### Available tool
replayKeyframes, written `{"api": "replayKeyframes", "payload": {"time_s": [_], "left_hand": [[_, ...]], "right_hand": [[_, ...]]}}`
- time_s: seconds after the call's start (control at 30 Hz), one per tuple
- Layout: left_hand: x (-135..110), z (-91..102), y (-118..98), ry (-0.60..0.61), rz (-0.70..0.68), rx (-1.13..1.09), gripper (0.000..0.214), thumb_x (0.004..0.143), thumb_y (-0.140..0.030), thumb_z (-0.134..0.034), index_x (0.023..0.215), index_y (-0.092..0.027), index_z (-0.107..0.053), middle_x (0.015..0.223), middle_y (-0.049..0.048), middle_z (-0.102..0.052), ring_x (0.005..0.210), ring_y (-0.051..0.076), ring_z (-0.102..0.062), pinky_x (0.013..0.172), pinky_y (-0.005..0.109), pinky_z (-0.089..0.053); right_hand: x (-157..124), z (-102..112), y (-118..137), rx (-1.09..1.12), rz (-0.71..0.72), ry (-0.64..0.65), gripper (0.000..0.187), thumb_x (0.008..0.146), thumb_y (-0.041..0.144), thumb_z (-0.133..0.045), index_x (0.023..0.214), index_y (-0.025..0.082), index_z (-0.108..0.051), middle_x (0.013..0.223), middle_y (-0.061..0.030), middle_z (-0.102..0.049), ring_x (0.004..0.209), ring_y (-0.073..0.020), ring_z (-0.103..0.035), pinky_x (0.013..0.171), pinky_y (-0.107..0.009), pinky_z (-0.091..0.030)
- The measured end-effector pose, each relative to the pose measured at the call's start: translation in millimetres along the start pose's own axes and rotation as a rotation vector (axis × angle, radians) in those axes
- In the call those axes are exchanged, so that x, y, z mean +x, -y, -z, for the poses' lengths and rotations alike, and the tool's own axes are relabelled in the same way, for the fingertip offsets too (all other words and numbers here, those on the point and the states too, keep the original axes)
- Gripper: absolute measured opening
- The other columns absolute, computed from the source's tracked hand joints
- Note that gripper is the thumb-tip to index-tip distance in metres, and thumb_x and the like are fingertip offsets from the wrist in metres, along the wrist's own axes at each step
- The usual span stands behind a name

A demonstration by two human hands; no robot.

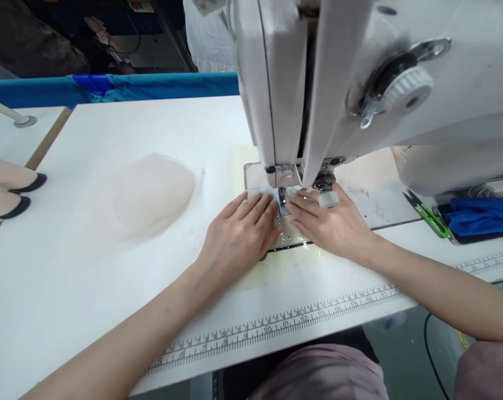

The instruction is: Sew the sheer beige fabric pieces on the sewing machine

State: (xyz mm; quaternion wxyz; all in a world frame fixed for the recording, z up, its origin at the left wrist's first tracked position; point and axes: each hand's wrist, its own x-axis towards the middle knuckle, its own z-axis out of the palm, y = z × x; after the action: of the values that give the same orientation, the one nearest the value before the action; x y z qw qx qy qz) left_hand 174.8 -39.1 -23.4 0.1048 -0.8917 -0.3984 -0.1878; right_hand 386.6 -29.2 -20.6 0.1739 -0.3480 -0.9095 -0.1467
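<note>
The white sewing machine (276, 94) stands over the table, its presser foot (282, 198) lowered between my two hands. Just left of the foot, my left hand (241, 228) lies palm down with its fingers stretched out. It rests on a small pale, thin piece (255, 190), perhaps cloth, whose full outline is hidden under the fingers. On the other side, my right hand (326, 219) reaches in with its fingers flat and pointing at the foot. Part of its fingertips is behind the thread tension knob area. Below the hands shows the shiny metal needle plate (291, 239).
A sheer beige fabric piece (151, 194) lies on the white table (110, 316) at left. Green-handled thread snips (432, 219) and blue cloth (487, 216) lie at right. Two beige black-ended pieces (10, 189) reach in from the left. A printed ruler (272, 328) runs along the front edge.
</note>
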Motion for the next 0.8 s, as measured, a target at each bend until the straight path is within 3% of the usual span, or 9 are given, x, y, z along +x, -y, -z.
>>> {"api": "replayKeyframes", "payload": {"time_s": [0.17,0.33,0.47,0.53,0.6,0.67,0.73,0.8], "left_hand": [[1,-2.6,2,-0.016,-0.022,0.032,0.043,0.094,-0.036,-0.050,0.120,-0.004,-0.061,0.121,0.0160,-0.064,0.115,0.028,-0.061,0.103,0.045,-0.047],[0,-0.8,3,-0.030,0.003,0.047,0.044,0.094,-0.037,-0.050,0.122,-0.005,-0.059,0.123,0.0153,-0.064,0.115,0.028,-0.060,0.101,0.043,-0.048],[0,4.7,4,-0.007,0.078,0.076,0.040,0.094,-0.037,-0.050,0.121,-0.009,-0.059,0.122,0.0146,-0.064,0.115,0.030,-0.059,0.099,0.045,-0.048],[0,8.7,1,0.013,0.094,0.108,0.037,0.093,-0.036,-0.051,0.118,-0.011,-0.060,0.114,0.0145,-0.067,0.105,0.030,-0.063,0.089,0.045,-0.052],[-2,13.6,-6,0.007,0.000,0.099,0.031,0.092,-0.034,-0.053,0.110,-0.011,-0.064,0.100,0.0126,-0.070,0.090,0.027,-0.066,0.074,0.040,-0.055],[-6,19.8,-16,-0.017,-0.235,0.008,0.023,0.091,-0.030,-0.055,0.101,-0.013,-0.067,0.091,0.0084,-0.070,0.082,0.021,-0.065,0.068,0.034,-0.054],[-9,27.0,-24,-0.058,-0.520,-0.102,0.018,0.091,-0.028,-0.056,0.095,-0.015,-0.069,0.091,0.0047,-0.071,0.083,0.017,-0.064,0.071,0.030,-0.055],[-12,33.6,-28,-0.152,-0.668,-0.155,0.016,0.089,-0.030,-0.059,0.088,-0.017,-0.069,0.089,0.0018,-0.071,0.081,0.015,-0.064,0.071,0.029,-0.054]], "right_hand": [[0,1,-2,-0.027,0.019,-0.036,0.030,0.099,0.028,-0.043,0.102,0.016,-0.070,0.091,-0.0035,-0.075,0.099,-0.0192,-0.061,0.115,-0.047,-0.025],[0,1,-5,-0.022,0.007,-0.086,0.031,0.098,0.028,-0.046,0.085,0.018,-0.072,0.087,-0.0030,-0.075,0.099,-0.0192,-0.062,0.114,-0.045,-0.025],[-1,5,-7,-0.025,0.015,-0.075,0.026,0.095,0.019,-0.046,0.087,0.021,-0.071,0.090,-0.0008,-0.075,0.096,-0.0194,-0.064,0.105,-0.046,-0.036],[-1,7,-6,-0.015,0.012,-0.063,0.026,0.092,0.011,-0.045,0.093,0.020,-0.070,0.092,-0.0021,-0.075,0.089,-0.0188,-0.065,0.098,-0.044,-0.042],[-1,10,-3,0.037,0.010,-0.064,0.030,0.090,0.005,-0.042,0.101,0.016,-0.068,0.097,-0.0050,-0.074,0.083,-0.0171,-0.066,0.090,-0.039,-0.047],[-2,11,0,0.159,0.040,-0.051,0.033,0.091,0.005,-0.039,0.108,0.013,-0.066,0.109,-0.0069,-0.071,0.089,-0.0164,-0.066,0.084,-0.034,-0.050],[-3,11,4,0.314,0.153,-0.008,0.033,0.093,0.008,-0.038,0.115,0.015,-0.063,0.121,-0.0054,-0.066,0.106,-0.0161,-0.062,0.088,-0.032,-0.051],[-5,10,7,0.427,0.297,0.018,0.031,0.096,0.012,-0.040,0.114,0.018,-0.064,0.123,-0.0023,-0.066,0.116,-0.0135,-0.058,0.096,-0.031,-0.048]]}}
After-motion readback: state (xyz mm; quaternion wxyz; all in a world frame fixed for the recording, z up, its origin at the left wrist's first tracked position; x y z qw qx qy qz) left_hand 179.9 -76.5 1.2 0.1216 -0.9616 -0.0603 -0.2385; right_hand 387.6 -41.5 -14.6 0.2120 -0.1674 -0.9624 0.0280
